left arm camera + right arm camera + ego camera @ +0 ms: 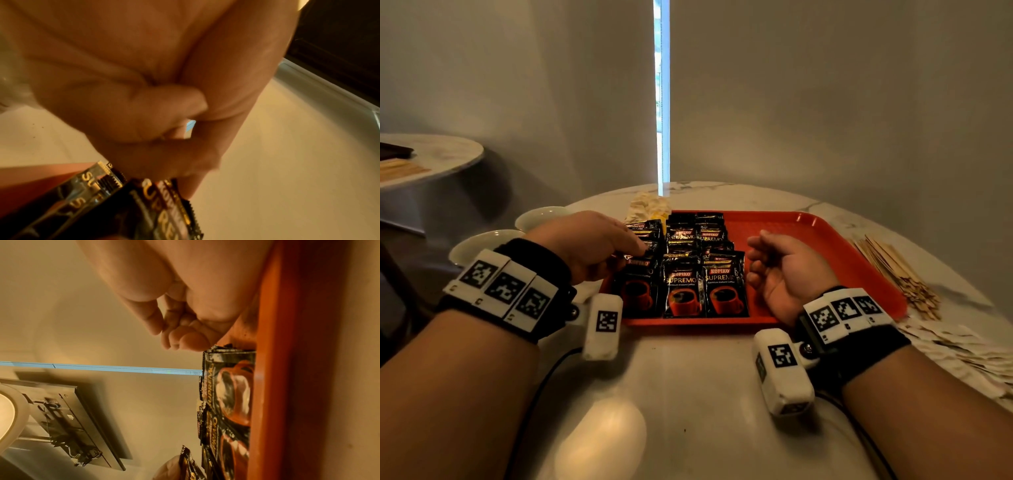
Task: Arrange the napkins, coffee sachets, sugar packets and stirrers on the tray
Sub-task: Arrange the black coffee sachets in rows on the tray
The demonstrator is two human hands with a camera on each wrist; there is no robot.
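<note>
Item 1. Red rectangular plastic tray (825,233), textured floor, raised rim; sits on the round pale marble-look desk (688,394). Right half of the tray is bare.

Item 2. Black foil coffee sachets printed with a red cup (683,289), laid in three overlapping columns on the tray's left half. Judged light, thin, glossy and slippery, apt to slide over one another; best pinched at a serrated top edge or a corner, not pressed flat.

Item 3. Left hand (589,241): thumb and fingers pinch one sachet at the top of the leftmost column; the left wrist view shows fingertips (191,186) on the sachet's crimped edge.

Item 4. Right hand (784,270): rests on its edge on the tray just right of the sachet rows, fingers loosely curled, holding nothing.

Item 5. Bundle of thin pale wooden stirrers (893,270), loose on the desk beside the tray's right rim. Judged light and stiff, prone to scatter; gather as a bunch at mid-length.

Item 6. Pale paper napkins (969,356), spread on the desk at near right. Soft, flimsy; lift as a stack.

Item 7. Small pale and yellow packets (645,205), heaped at the tray's far left corner, probably the sugar; detail unclear.

Item 8. Two white saucers (482,241), on the desk at left.
</note>
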